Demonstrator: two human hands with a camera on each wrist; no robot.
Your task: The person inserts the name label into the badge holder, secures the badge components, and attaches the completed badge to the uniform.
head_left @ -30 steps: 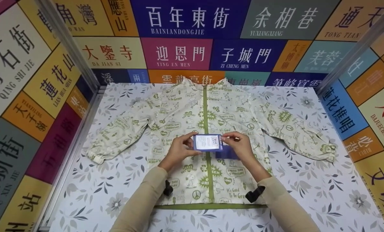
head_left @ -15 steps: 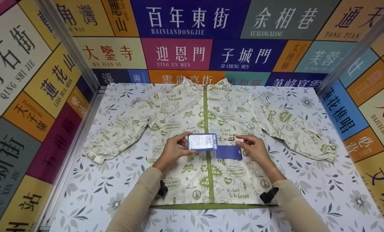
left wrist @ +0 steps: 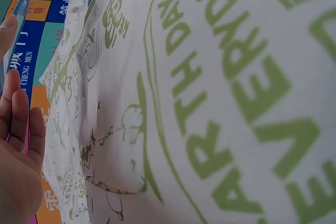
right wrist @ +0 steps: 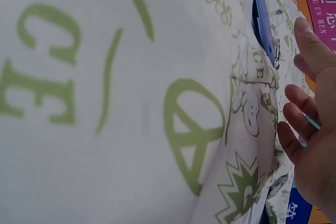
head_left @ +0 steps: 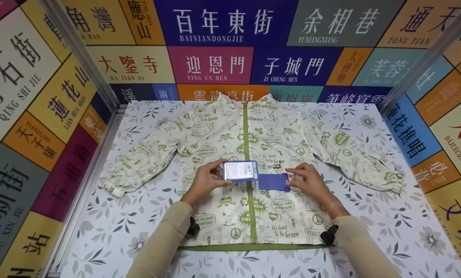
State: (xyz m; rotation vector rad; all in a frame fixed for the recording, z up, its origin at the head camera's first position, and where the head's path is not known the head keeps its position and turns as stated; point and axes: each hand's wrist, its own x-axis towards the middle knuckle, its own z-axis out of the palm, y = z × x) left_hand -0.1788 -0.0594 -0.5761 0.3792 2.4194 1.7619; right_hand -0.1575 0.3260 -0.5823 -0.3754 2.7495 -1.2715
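My left hand [head_left: 209, 179] pinches a blue-framed badge holder [head_left: 240, 171] with a white printed card in it, held over the jacket's front. In the left wrist view, the holder's bluish edge [left wrist: 22, 6] shows beside the thumb. On the jacket lies a flat blue rectangular piece [head_left: 272, 182], just right of the holder. My right hand [head_left: 309, 183] is at that piece's right end, thumb and forefinger spread apart; whether the thumb touches it, I cannot tell. A small metal clip [head_left: 277, 166] lies above the piece. The green-and-white printed jacket [head_left: 230, 220] is spread flat, its green zip strip running down the middle.
A table with a leaf-patterned white cover [head_left: 400, 227] bears the jacket. Both sleeves, the left one [head_left: 141, 166] and the right one [head_left: 361, 166], reach outward. Colourful walls [head_left: 211, 63] with large lettering enclose the back and sides.
My right hand has let go of the holder's right end, set the metal clip down on the jacket and moved right and down to the blue piece. The holder has shifted slightly left.
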